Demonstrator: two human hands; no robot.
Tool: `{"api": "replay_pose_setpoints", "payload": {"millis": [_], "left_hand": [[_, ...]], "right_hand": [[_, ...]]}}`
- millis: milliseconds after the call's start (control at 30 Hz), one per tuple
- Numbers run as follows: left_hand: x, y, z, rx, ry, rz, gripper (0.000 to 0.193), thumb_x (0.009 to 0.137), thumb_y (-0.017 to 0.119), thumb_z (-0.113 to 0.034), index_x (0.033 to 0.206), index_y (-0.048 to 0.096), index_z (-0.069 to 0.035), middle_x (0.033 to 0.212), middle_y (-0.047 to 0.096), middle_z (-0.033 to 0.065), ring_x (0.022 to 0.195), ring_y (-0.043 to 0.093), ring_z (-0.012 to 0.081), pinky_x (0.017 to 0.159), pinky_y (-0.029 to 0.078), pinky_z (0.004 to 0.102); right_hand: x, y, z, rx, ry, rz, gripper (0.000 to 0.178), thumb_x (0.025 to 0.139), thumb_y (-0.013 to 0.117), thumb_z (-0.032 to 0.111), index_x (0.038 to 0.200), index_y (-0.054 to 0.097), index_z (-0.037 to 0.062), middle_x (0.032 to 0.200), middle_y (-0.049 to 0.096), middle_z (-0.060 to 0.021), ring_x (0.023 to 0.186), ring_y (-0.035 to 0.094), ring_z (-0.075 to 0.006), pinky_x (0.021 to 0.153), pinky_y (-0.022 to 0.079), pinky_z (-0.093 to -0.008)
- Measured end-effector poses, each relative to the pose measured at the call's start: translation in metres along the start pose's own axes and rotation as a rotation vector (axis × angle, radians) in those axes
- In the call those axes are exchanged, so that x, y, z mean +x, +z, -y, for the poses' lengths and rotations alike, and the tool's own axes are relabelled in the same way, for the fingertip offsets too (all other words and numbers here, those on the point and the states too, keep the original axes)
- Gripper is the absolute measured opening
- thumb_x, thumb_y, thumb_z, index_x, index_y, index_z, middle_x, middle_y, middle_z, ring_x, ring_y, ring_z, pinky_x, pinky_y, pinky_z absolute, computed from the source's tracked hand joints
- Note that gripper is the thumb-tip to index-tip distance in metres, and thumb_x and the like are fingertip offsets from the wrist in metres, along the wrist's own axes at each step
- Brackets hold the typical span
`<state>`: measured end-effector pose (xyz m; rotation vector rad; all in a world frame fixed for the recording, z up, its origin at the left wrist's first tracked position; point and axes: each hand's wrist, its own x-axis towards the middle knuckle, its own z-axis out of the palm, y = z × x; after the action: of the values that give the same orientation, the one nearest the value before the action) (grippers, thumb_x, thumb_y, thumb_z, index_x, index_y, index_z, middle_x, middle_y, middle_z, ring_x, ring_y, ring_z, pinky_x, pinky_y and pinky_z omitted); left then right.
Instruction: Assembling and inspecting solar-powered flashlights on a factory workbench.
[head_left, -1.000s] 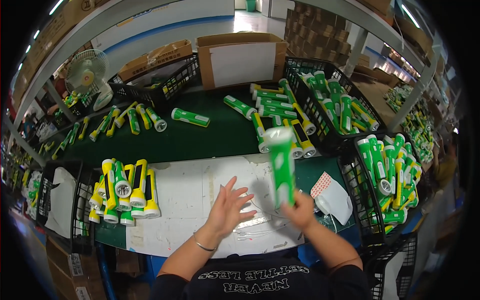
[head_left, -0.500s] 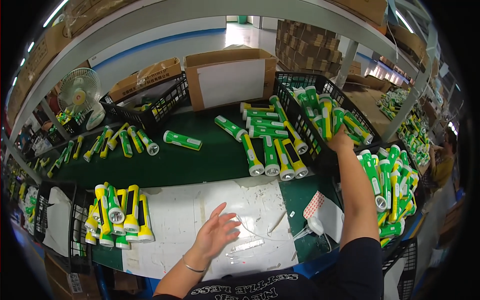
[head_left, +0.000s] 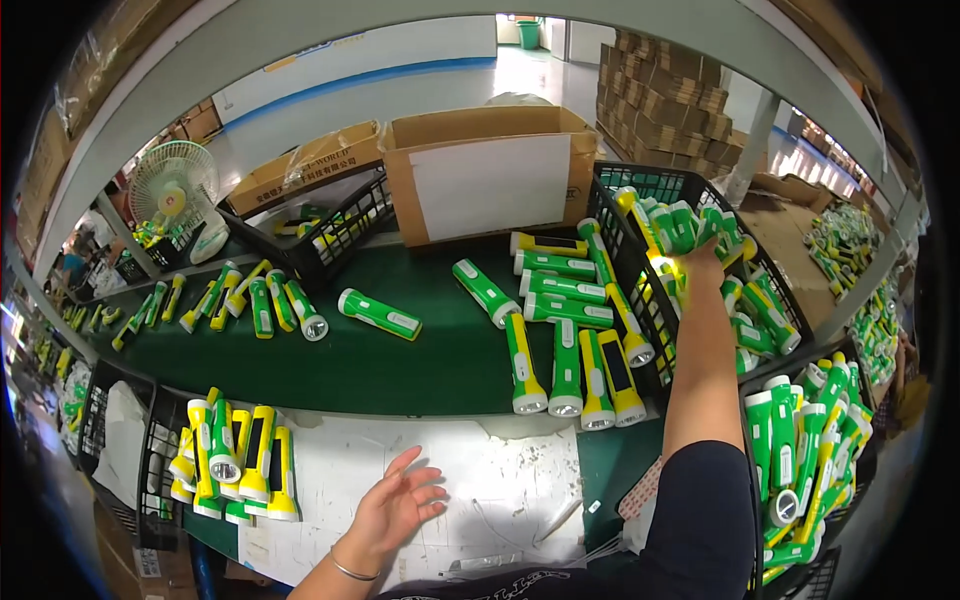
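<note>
My left hand (head_left: pixel 393 510), a bracelet on its wrist, hovers over the white sheet (head_left: pixel 330 460) on the bench. Its fingers are apart and hold nothing. At the far right, my right hand (head_left: pixel 702 262) reaches into a black plastic crate (head_left: pixel 630 225) of green, white and yellow flashlights (head_left: pixel 680 225). Its fingers are largely hidden among them, so a grip cannot be made out. Beside that hand a flashlight (head_left: pixel 643 228) shows a bright glow at its lower end. Left of the crate, several flashlights (head_left: pixel 566 370) lie on the green bench surface (head_left: pixel 430 370).
A pile of flashlights (head_left: pixel 800 450) fills the near right; a smaller pile (head_left: pixel 240 460) sits at the near left beside a black crate (head_left: pixel 165 460). One flashlight (head_left: pixel 380 314) lies mid-bench. Behind stand a cardboard box (head_left: pixel 400 190), another crate (head_left: pixel 330 235) and a fan (head_left: pixel 172 190).
My view has shifted, so the bench sits lower in it. My right hand has moved farther into the crate, and a glow now shows beside it. My left hand stays open over the sheet.
</note>
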<state>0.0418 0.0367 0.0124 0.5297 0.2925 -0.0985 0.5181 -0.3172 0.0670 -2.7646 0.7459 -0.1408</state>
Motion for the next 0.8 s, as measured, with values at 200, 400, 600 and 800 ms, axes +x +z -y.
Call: {"api": "replay_pose_setpoints", "payload": {"millis": [200, 400, 600, 800], "left_hand": [[-0.002, 0.000, -0.001, 0.015, -0.002, -0.046, 0.041, 0.088, 0.043, -0.019, 0.128, 0.036, -0.013, 0.111, 0.054, 0.0152, 0.096, 0.055, 0.0295, 0.083, 0.045, 0.0401], [0.002, 0.004, 0.006, 0.027, -0.039, -0.055, 0.041, 0.086, 0.045, -0.018, 0.126, 0.039, -0.009, 0.110, 0.054, 0.0156, 0.093, 0.056, 0.0277, 0.081, 0.046, 0.0389], [-0.001, 0.007, 0.008, 0.043, -0.067, -0.012, 0.040, 0.086, 0.045, -0.018, 0.124, 0.040, -0.006, 0.108, 0.055, 0.0158, 0.092, 0.056, 0.0271, 0.081, 0.046, 0.0375], [-0.006, 0.004, 0.008, 0.018, -0.057, 0.008, 0.039, 0.086, 0.045, -0.017, 0.123, 0.040, -0.005, 0.107, 0.055, 0.0157, 0.091, 0.056, 0.0265, 0.080, 0.047, 0.0374]], "right_hand": [[-0.019, -0.035, 0.007, -0.096, -0.115, -0.069, 0.087, 0.069, 0.062, 0.057, 0.136, 0.025, 0.0159, 0.112, 0.058, -0.0123, 0.096, 0.060, -0.0291, 0.078, 0.049, -0.0419], [-0.072, -0.040, -0.005, -0.463, -0.598, 0.134, 0.040, 0.074, 0.061, 0.038, 0.099, 0.062, 0.0068, 0.105, 0.060, -0.0165, 0.097, 0.058, -0.0301, 0.081, 0.047, -0.0401], [-0.045, 0.002, -0.061, -0.174, -0.550, 0.272, 0.050, 0.067, 0.067, 0.039, 0.097, 0.062, -0.0001, 0.102, 0.061, -0.0191, 0.093, 0.060, -0.0304, 0.079, 0.047, -0.0391], [-0.054, 0.002, -0.061, 0.836, -0.378, 0.485, 0.040, 0.069, 0.066, 0.029, 0.093, 0.056, -0.0008, 0.075, 0.058, -0.0085, 0.068, 0.057, -0.0180, 0.060, 0.045, -0.0288]]}}
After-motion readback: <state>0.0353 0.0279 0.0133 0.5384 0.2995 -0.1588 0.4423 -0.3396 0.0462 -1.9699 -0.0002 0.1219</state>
